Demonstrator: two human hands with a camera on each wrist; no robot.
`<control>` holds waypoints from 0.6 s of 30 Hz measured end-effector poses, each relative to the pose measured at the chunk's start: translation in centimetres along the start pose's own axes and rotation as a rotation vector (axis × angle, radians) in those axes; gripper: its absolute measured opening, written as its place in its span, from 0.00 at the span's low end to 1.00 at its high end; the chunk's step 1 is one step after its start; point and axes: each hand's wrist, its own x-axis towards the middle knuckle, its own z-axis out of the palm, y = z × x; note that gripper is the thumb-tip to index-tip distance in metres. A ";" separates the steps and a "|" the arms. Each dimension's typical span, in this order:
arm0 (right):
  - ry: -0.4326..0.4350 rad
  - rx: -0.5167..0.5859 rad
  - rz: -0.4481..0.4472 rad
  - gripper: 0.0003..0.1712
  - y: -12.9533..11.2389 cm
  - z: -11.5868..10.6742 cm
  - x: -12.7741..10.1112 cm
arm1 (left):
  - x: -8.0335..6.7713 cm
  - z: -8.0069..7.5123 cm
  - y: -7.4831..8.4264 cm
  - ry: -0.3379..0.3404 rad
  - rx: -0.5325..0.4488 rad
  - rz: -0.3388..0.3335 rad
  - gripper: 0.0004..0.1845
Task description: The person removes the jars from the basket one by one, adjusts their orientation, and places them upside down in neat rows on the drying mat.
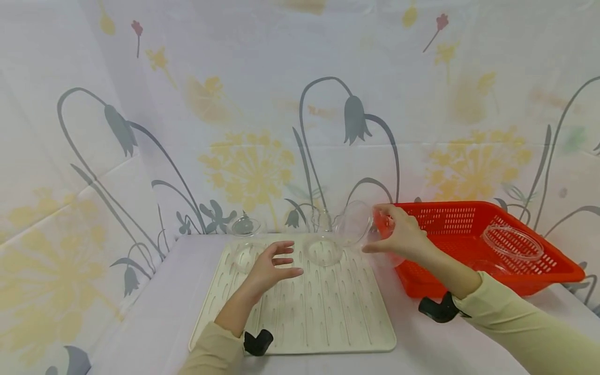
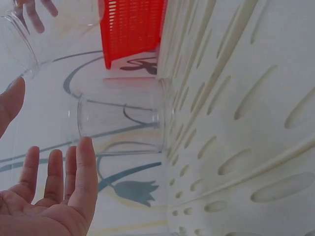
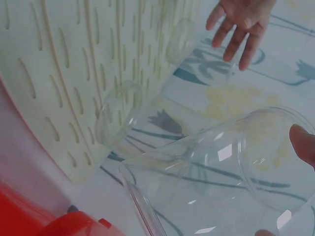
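Observation:
My right hand (image 1: 403,234) grips a clear cup-shaped container (image 3: 206,172) near one end, thumb and fingers around its wall. It is held tilted in the air, between the mat and the red basket. My left hand (image 1: 269,268) hovers over the off-white grooved mat (image 1: 290,325), fingers spread and nothing in them. Two similar clear containers stand along the mat's far edge: one container (image 1: 323,250) in the middle, another container (image 1: 246,255) behind my left hand. In the left wrist view, the middle container (image 2: 123,120) is beyond my fingertips.
A red perforated basket (image 1: 469,208) stands right of the mat, with at least one clear container (image 1: 513,242) inside. A flower-printed cloth (image 1: 262,78) hangs behind the table as a backdrop. Pale cloth (image 1: 145,312) covers the table around the mat.

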 end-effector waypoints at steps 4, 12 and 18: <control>-0.001 0.002 -0.001 0.56 -0.2 0.6 0.0 | 0.2 0.4 0.0 -0.026 -0.005 0.002 0.35; -0.014 0.024 -0.012 0.54 -0.4 2.0 0.0 | 0.5 1.2 0.1 -0.060 -0.030 0.004 0.36; 0.008 0.017 -0.024 0.52 -0.6 3.0 -0.1 | 0.6 1.8 0.7 -0.086 -0.041 0.013 0.37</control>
